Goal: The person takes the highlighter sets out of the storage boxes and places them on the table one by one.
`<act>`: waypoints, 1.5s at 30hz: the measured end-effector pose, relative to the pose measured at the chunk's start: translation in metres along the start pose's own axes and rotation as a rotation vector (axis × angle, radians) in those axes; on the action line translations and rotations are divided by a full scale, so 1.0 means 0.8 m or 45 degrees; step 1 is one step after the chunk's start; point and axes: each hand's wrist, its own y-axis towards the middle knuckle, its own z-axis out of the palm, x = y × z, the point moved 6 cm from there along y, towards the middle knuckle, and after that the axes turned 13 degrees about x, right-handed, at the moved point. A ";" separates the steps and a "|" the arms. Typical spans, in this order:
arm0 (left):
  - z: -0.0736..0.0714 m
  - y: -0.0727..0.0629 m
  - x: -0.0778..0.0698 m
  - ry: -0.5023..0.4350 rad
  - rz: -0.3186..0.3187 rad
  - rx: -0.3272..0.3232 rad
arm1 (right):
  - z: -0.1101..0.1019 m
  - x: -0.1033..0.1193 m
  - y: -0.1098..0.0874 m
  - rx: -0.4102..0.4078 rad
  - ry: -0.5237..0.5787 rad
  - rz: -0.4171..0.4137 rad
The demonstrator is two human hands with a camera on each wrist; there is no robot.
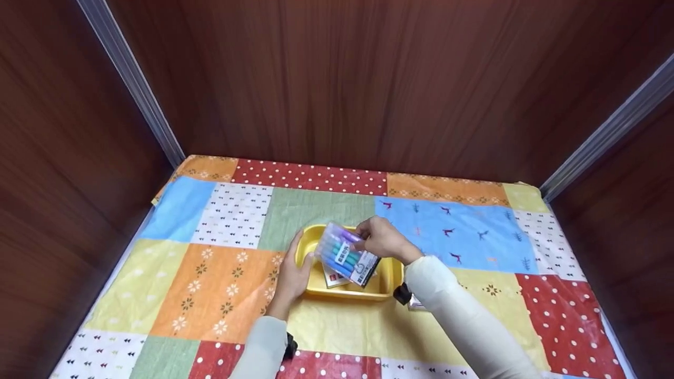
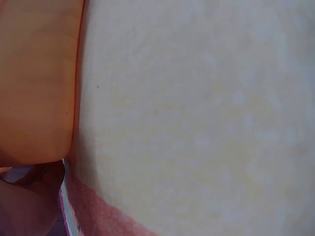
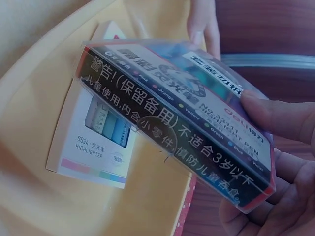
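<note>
A clear pack of highlighters (image 1: 345, 255) is tilted above a yellow plastic basin (image 1: 387, 295). My right hand (image 1: 383, 238) pinches its right edge between thumb and fingers; in the right wrist view the dark printed end of the highlighter pack (image 3: 167, 132) faces the camera. Beneath it, a white highlighter box (image 3: 91, 152) lies inside the basin, partly covered by the pack. My left hand (image 1: 293, 271) grips the basin's left rim, thumb on the inner side and fingers outside. In the left wrist view the basin wall (image 2: 37, 83) appears orange, with only part of the hand visible.
A patchwork tablecloth (image 1: 226, 295) covers the table. Another small, pale flat item (image 1: 416, 304) lies right of the basin, mostly hidden under my right forearm. Dark wood panels (image 1: 337, 79) with metal corner strips enclose the back and both sides.
</note>
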 end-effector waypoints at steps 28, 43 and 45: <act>0.001 0.001 0.000 -0.021 0.003 0.027 | -0.044 -0.030 -0.056 -0.174 0.166 0.049; 0.002 0.001 0.002 -0.027 0.002 0.028 | -0.067 -0.071 -0.095 -0.305 0.244 0.054; 0.002 0.001 0.002 -0.025 0.008 0.031 | -0.070 -0.076 -0.101 -0.323 0.263 0.051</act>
